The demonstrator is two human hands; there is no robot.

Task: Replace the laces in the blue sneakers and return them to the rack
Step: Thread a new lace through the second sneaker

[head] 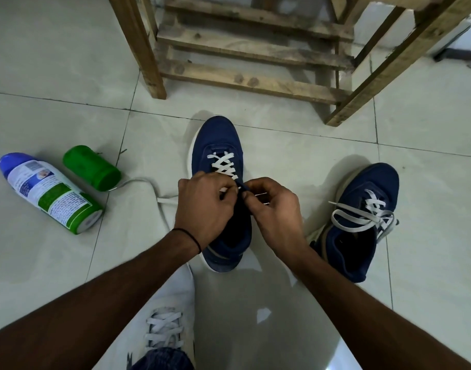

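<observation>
A blue sneaker [218, 140] stands on the tiled floor in the middle, toe pointing away from me, with a white lace [223, 164] crossed through its front eyelets. My left hand [202, 206] and my right hand [274, 209] meet over its tongue, each pinching the lace at the upper eyelets. A loose end of the lace [149, 182] trails across the floor to the left. The second blue sneaker [362, 217] sits to the right, fully laced in white with a tied bow. The wooden rack [250, 62] stands just beyond the sneakers.
A white and green spray can [50, 193] with a blue cap lies on the floor at left, beside a green cap [92, 168]. My own white shoe [165, 327] is at the bottom centre. Pale floor tiles surround everything.
</observation>
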